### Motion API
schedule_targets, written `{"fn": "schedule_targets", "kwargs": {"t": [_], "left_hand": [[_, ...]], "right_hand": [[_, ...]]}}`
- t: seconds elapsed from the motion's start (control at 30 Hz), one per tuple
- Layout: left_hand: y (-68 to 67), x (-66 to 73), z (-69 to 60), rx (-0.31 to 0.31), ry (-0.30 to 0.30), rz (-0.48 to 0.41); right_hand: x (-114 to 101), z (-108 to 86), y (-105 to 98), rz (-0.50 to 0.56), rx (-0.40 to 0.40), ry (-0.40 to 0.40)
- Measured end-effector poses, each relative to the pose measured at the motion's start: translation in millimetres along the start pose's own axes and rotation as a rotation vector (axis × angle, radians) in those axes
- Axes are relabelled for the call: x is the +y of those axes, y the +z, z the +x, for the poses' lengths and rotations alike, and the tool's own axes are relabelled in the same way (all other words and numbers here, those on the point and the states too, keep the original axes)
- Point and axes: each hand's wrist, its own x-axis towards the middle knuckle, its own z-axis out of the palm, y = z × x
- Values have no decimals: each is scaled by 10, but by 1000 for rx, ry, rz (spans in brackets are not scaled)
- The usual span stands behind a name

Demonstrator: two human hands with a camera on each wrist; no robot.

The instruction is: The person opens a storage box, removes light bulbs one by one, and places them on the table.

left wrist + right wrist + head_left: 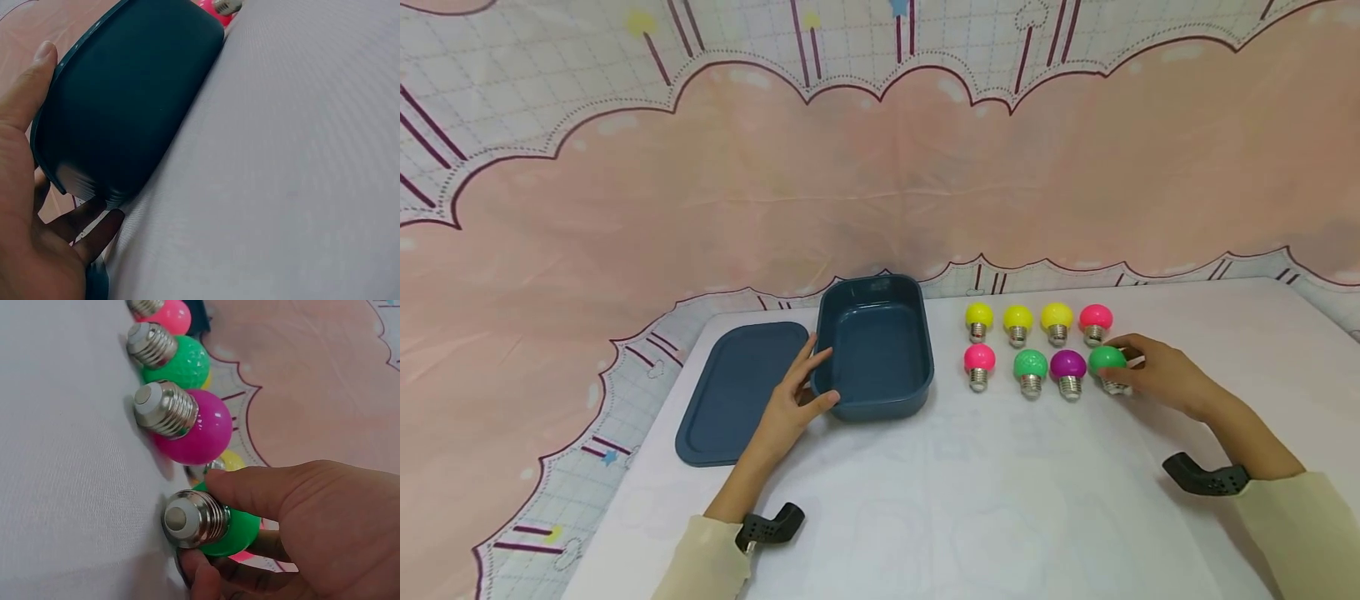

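My right hand pinches a green light bulb at the right end of the near row, thumb on one side and fingers on the other. The bulb lies low at the tabletop, its metal screw base showing in the right wrist view. A purple bulb lies just left of it. With fingers spread, my left hand touches the near-left corner of a dark blue open box. In the left wrist view, the thumb lies at the box's rim and other fingers reach its lower corner.
A dark blue flat lid lies left of the box. Other bulbs stand in two rows: yellow bulbs and a pink bulb behind, another pink bulb and a textured green bulb in front. A patterned cloth hangs behind the white table.
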Motion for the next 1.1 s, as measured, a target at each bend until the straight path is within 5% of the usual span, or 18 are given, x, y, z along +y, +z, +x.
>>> {"fn": "schedule_targets", "kwargs": {"t": [1.1], "left_hand": [[-87,5,-36,19,27,27]], "right_hand": [[-141,8,-55,-4,-43,23]]}}
